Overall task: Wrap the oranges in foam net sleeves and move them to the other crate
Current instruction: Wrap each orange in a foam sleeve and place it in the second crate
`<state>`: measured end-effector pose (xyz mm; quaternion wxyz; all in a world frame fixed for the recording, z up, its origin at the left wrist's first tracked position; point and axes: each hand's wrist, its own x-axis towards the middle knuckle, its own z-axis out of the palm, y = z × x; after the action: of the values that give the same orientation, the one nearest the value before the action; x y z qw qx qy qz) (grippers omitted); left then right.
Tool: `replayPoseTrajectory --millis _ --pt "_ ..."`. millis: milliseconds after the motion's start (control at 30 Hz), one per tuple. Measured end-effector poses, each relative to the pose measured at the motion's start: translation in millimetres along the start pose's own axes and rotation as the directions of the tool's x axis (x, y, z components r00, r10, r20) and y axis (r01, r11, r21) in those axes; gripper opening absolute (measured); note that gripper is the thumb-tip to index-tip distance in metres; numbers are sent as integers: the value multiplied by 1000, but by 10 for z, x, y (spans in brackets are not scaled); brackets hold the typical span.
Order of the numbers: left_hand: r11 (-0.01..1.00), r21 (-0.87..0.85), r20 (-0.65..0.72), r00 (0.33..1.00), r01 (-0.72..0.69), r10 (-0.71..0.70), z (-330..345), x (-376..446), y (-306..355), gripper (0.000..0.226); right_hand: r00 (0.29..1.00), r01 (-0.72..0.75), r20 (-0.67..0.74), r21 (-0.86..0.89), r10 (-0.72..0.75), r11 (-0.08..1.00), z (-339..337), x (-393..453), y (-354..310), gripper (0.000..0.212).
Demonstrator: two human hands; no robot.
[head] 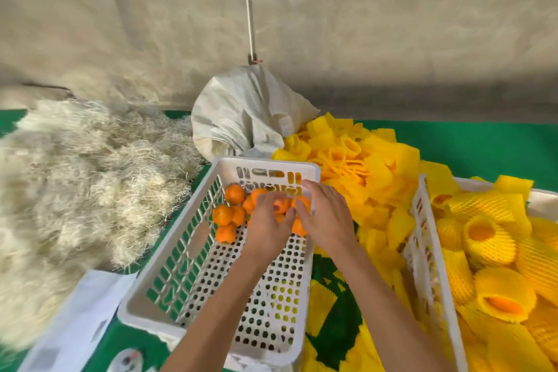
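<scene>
Your left hand [267, 217] and right hand [324, 214] are both down among the bare oranges [234, 211] at the far end of the white crate [181, 275], fingers curled over fruit. To your right, the second crate [422, 238] holds sleeved oranges [486, 235]. Loose yellow foam net sleeves [356, 160] lie heaped on the green surface [483, 145], beside a white sack [241, 112] and pale straw [84, 172], against a concrete wall [362, 24].

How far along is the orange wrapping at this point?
Done: the right crate holds many sleeved oranges. In hand: the left hand and right hand reach into the bare oranges at the far end of the left crate. Left: about ten unwrapped oranges; loose sleeves lie nearby.
</scene>
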<state>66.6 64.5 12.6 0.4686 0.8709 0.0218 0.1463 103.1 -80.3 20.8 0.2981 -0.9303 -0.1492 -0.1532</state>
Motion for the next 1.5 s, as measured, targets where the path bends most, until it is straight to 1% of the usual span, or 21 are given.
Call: replayPoseTrajectory --millis 67,133,233,300,367,433,533,600,667,700,767,867,933,1000,1033,1100,1167,1233,1333,1400,1500 --pt "998 44 -37 998 44 -43 -208 49 -207 36 998 32 46 38 -34 999 229 120 -216 51" --pt "977 181 -65 993 112 -101 -407 149 -460 39 993 61 103 42 -65 997 443 220 -399 55" --pt "876 418 -33 967 242 -251 -611 365 -858 43 985 91 140 60 -99 994 681 295 -563 54" --pt "808 522 23 943 272 -333 -635 556 -1093 52 983 99 145 70 -108 993 774 322 -578 53" --pt "740 626 83 922 247 -378 -611 787 -1286 63 984 89 147 88 -101 992 813 352 -525 54" --pt "649 734 123 900 201 -418 -581 988 -1455 66 984 63 159 94 -77 994 815 390 -435 55" --pt "540 835 191 867 103 -461 -527 1143 -1672 50 989 53 134 45 -58 998 764 402 -327 53" --pt "515 852 191 857 98 -479 -496 1192 -1740 37 990 52 128 17 -53 999 716 413 -287 51" --pt "508 853 175 852 119 -493 -484 1237 -1729 32 991 47 127 1 -47 999 682 434 -240 49" --pt "515 847 168 854 131 -492 -484 1246 -1683 31 991 44 123 -2 -44 999 662 446 -215 49" --pt "551 822 142 886 142 -441 -508 1250 -1502 32 993 40 111 10 -41 999 598 457 -184 47" --pt "669 736 119 953 105 -280 -536 1169 -1023 37 997 34 66 43 -37 998 448 437 -143 46" --pt "766 639 80 983 74 -163 -510 1016 -654 52 999 7 31 53 -9 999 317 378 -109 48" --pt "858 512 16 998 44 -60 -437 793 -280 64 1000 -28 -5 50 28 998 170 256 -49 48" --pt "895 445 -5 999 32 -33 -379 664 -105 70 998 -53 -13 46 54 998 94 165 -1 48" --pt "955 295 10 1000 20 -25 -241 403 178 81 993 -121 -7 34 121 992 -40 -77 138 49" --pt "983 181 44 999 2 -11 -106 143 350 80 979 -199 49 13 198 980 -122 -375 293 49" --pt "996 85 65 998 -23 17 19 -98 434 71 956 -258 138 -34 260 966 -124 -697 457 46" --pt "997 -56 107 993 -44 50 203 -408 422 68 877 -317 335 -134 344 939 -57 -1119 676 40" --pt "991 -127 149 987 -45 64 294 -575 379 72 812 -296 441 -252 381 921 -17 -1335 794 44" --pt "984 -175 201 978 -25 61 390 -764 330 78 729 -216 519 -445 446 869 21 -1599 953 59"
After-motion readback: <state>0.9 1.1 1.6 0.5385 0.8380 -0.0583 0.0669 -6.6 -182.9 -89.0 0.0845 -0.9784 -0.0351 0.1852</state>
